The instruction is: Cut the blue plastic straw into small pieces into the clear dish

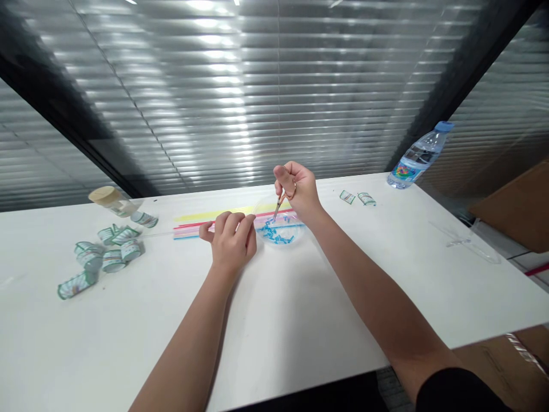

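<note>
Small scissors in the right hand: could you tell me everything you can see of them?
These small metal scissors have silvery blades and coppery handle loops. The bare right hand holds them by the handles, partly hiding them. They slant, loops up, tips down and slightly left, over a clear, round, plastic-looking bowl holding small blue pieces. Whether the blades are parted or the tips touch anything is too small to tell.

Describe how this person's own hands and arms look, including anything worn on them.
The left hand and right hand are ungloved, and nothing worn shows at either wrist. Both forearms are bare. A plain black sleeve shows near the right elbow; no sleeve is in view on the left.
</note>
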A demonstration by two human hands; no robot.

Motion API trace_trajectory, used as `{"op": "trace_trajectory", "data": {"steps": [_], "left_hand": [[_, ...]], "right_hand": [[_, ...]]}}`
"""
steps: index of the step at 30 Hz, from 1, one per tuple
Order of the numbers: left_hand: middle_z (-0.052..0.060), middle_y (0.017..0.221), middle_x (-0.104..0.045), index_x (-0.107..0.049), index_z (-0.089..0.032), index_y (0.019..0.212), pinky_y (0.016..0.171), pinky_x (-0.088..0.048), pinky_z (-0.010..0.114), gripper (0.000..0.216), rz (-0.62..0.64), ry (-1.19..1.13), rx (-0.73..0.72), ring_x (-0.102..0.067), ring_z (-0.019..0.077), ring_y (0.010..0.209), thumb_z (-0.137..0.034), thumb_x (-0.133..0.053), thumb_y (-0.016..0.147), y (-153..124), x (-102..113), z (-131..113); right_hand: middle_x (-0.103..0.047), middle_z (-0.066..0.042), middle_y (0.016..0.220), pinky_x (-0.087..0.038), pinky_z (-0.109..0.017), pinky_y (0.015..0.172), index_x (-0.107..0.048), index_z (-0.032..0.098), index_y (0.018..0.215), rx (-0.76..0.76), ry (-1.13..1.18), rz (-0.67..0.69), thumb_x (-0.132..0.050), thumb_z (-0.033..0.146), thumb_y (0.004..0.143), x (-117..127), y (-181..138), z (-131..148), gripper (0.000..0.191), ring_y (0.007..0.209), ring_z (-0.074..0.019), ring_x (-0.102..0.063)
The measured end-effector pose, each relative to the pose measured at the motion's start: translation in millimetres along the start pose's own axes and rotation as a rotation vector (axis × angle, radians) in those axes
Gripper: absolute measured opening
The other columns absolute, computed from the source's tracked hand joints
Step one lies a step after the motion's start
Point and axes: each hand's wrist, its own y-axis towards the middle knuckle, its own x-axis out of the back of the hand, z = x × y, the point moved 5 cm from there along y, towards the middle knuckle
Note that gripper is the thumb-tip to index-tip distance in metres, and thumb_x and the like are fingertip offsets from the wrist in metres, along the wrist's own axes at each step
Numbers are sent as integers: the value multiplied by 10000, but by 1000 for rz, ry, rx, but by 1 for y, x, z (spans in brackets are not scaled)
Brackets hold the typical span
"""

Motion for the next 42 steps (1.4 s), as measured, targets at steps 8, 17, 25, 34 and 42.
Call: {"op": "trace_trajectory", "data": {"steps": [8,17,25,34,42], "left_hand": [[25,830,-684,-650,-261,948,883,-134,435,190,47,-6,89,-585,241,900,-175,-573,797,-5,-3,12],[1,748,-670,-629,-248,865,816,-156,408,133,47,-21,73,-547,213,788,-152,-569,794,-2,-1,11],[-5,742,-665,-615,-245,841,806,-155,403,126,49,-25,73,-551,208,790,-142,-567,788,-3,-2,10],[5,751,-676,-638,-256,849,809,-163,410,142,52,-33,75,-566,212,794,-158,-559,783,-3,-3,7],[-1,739,-667,-636,-255,850,804,-167,406,130,40,-27,48,-557,206,781,-161,-562,801,-1,-1,4]], "right_hand": [[-492,74,436,-370,-192,425,-377,205,550,1,-58,-22,-690,590,697,8,4,1,517,383,-36,-412],[-476,62,418,-371,-202,421,-378,211,533,8,-124,-40,-693,495,754,13,4,6,478,398,-49,-408],[-475,63,480,-341,-201,410,-410,215,594,36,-64,-65,-683,586,714,18,5,13,476,428,-50,-397],[-464,66,520,-338,-194,424,-449,218,662,0,-72,-17,-669,655,669,8,1,8,489,475,-58,-436],[-499,64,475,-338,-195,433,-424,209,607,-14,-58,8,-677,616,694,5,1,3,487,426,-46,-383]]}}
